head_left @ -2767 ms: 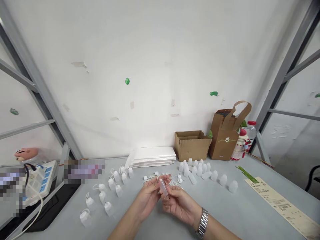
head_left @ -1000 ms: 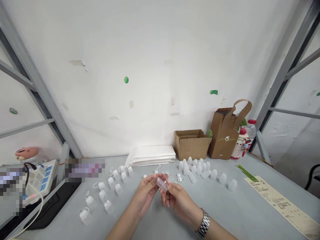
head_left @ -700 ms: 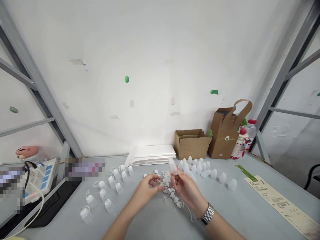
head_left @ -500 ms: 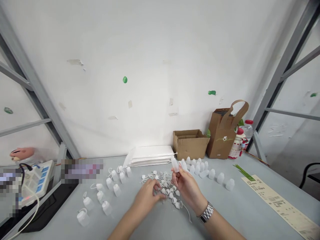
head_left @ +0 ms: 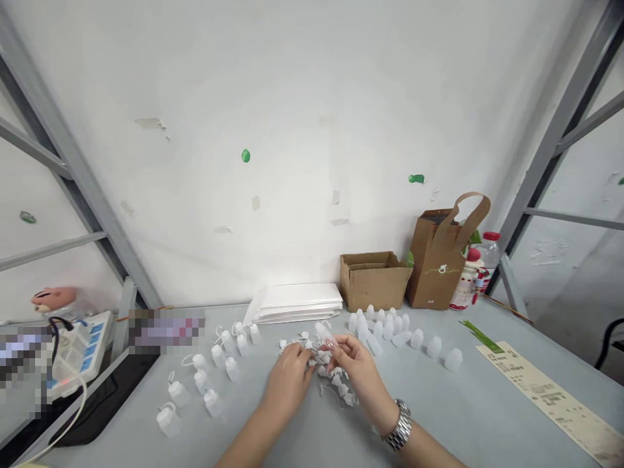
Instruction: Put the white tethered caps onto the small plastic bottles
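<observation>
My right hand (head_left: pixel 358 370), with a metal watch on the wrist, pinches a small translucent plastic bottle (head_left: pixel 326 335) tilted up to the left. My left hand (head_left: pixel 288 380) rests palm down with its fingers curled into a pile of small white caps with loops (head_left: pixel 334 380) on the grey table (head_left: pixel 439 416). I cannot make out what those fingers hold. To the left stand several capped bottles with loops (head_left: pixel 209 377). To the right stand several uncapped bottles (head_left: pixel 390 328).
At the back lie a stack of white bags (head_left: pixel 297 302), an open cardboard box (head_left: pixel 374 279), a brown paper bag (head_left: pixel 441 257) and drink bottles (head_left: pixel 480 266). A printed paper strip (head_left: pixel 550 396) lies at right. A power strip (head_left: pixel 73 351) and metal frame posts (head_left: pixel 78 169) stand at left.
The hands parted. My right hand lifted the bottle, then lowered it toward the left. My left hand dropped onto the pile of caps.
</observation>
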